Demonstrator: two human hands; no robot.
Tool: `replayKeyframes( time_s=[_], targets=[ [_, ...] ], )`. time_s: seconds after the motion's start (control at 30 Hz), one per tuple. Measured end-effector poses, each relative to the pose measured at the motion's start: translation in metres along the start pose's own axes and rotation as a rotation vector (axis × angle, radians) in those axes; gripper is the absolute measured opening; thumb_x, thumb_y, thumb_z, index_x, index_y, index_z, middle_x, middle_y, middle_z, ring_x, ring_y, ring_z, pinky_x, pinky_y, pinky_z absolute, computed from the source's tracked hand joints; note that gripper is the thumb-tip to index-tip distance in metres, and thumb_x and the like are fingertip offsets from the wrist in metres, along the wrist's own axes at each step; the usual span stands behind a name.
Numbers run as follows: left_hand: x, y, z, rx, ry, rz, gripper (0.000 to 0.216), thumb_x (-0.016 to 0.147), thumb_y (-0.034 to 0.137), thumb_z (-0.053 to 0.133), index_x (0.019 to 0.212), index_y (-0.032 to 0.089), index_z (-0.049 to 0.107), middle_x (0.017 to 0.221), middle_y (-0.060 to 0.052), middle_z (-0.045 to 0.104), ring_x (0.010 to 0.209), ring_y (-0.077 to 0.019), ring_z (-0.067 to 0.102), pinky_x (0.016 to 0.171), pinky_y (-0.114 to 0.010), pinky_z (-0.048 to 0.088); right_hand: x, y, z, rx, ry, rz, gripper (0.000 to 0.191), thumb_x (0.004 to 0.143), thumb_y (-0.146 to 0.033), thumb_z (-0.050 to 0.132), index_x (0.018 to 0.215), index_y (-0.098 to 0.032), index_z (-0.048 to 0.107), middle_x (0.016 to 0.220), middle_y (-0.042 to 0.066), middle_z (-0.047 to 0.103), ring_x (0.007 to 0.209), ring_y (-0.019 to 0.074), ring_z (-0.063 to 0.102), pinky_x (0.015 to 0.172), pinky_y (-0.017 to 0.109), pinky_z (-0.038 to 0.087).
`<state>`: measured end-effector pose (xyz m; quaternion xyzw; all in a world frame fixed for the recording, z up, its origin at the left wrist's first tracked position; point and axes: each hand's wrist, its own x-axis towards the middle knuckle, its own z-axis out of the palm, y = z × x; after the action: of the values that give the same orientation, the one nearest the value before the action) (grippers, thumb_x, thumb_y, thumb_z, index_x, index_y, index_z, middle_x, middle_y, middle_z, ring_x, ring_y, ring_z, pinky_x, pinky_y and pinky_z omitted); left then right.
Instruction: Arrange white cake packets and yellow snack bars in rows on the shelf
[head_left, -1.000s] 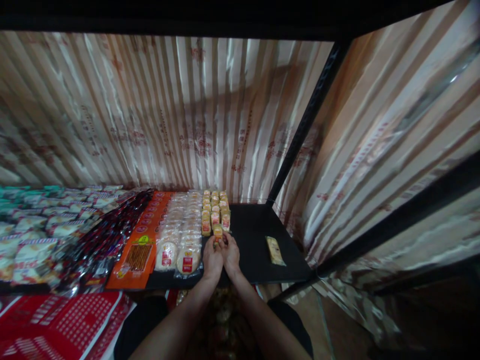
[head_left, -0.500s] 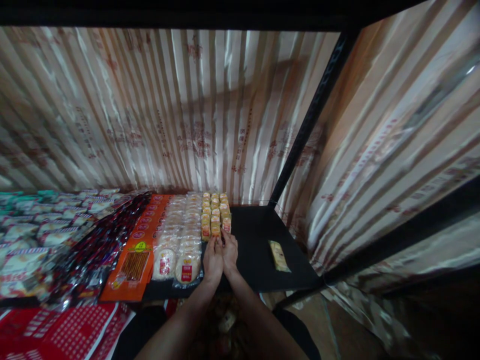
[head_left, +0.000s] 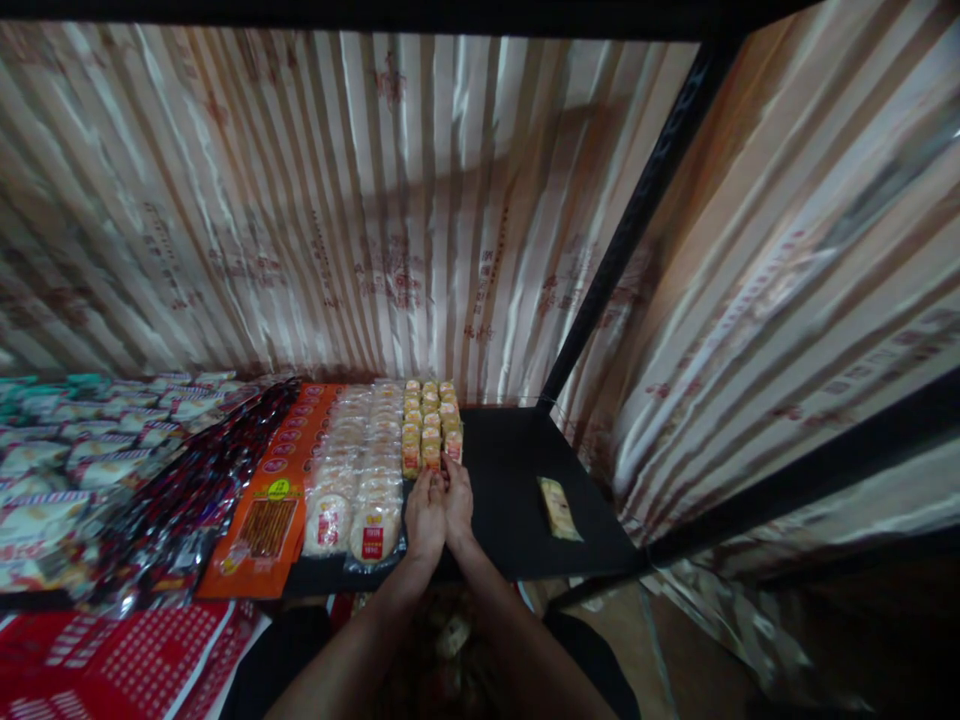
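Note:
My left hand and my right hand are side by side over the black shelf, their inner edges touching. The fingers of both are drawn together at the front of a block of small yellow snack packs, which stand in three columns. Right fingertips touch the front pack of the right column. Left fingertips lie just below the middle column's front pack. Whatever sits between the fingers is hidden. Left of my hands, two rows of round crackers in clear wrappers overlap one another.
Orange bags of stick snacks, dark shiny packets and white packets fill the left. One pale yellow packet lies alone at right. A black post rises at the back corner. Below left is a red basket.
The view has shifted slightly. Both hands remain at the front of the yellow packs, with only a small finger movement. The packs look the same.

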<state>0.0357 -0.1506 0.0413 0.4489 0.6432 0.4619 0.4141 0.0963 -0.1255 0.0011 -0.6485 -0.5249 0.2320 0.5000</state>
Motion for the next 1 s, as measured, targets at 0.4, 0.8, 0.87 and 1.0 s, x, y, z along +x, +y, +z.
replayKeyframes(
  time_s=[0.4, 0.8, 0.87, 1.0],
  targets=[
    [-0.023, -0.003, -0.005, 0.244, -0.043, 0.034, 0.039, 0.081, 0.019, 0.043, 0.117, 0.011, 0.055, 0.129, -0.011, 0.053, 0.121, -0.0187, 0.046, 0.106, -0.030, 0.030, -0.025, 0.006, -0.013, 0.042, 0.011, 0.035, 0.047, 0.069, -0.010, 0.043, 0.113, -0.016, 0.059, 0.109, 0.010, 0.056, 0.089, 0.0157, 0.056, 0.082, 0.029, 0.048],
    [-0.102, -0.038, -0.016, 0.214, -0.095, 0.309, 0.030, 0.081, 0.017, 0.034, 0.091, 0.015, 0.062, 0.095, -0.009, 0.065, 0.091, -0.0158, 0.057, 0.088, -0.029, 0.044, -0.104, 0.006, -0.062, -0.052, 0.059, -0.125, 0.032, 0.078, -0.015, 0.039, 0.098, -0.018, 0.063, 0.096, 0.007, 0.063, 0.088, 0.0150, 0.057, 0.082, 0.028, 0.047],
    [-0.113, -0.049, -0.019, 0.239, -0.157, 0.334, 0.030, 0.081, 0.017, 0.034, 0.089, 0.016, 0.062, 0.093, -0.008, 0.064, 0.089, -0.0154, 0.057, 0.086, -0.028, 0.044, -0.120, 0.012, -0.070, -0.102, 0.022, -0.130, 0.031, 0.078, -0.014, 0.037, 0.096, -0.017, 0.063, 0.094, 0.007, 0.064, 0.088, 0.0148, 0.058, 0.082, 0.027, 0.046],
    [-0.127, -0.080, -0.026, 0.399, -0.360, 0.181, 0.034, 0.084, 0.021, 0.030, 0.089, 0.016, 0.063, 0.096, -0.010, 0.065, 0.092, -0.0174, 0.058, 0.088, -0.030, 0.042, -0.152, 0.034, -0.074, -0.448, -0.246, 0.031, 0.033, 0.081, -0.012, 0.035, 0.096, -0.016, 0.063, 0.095, 0.008, 0.066, 0.091, 0.0160, 0.059, 0.083, 0.026, 0.044]
  ],
)
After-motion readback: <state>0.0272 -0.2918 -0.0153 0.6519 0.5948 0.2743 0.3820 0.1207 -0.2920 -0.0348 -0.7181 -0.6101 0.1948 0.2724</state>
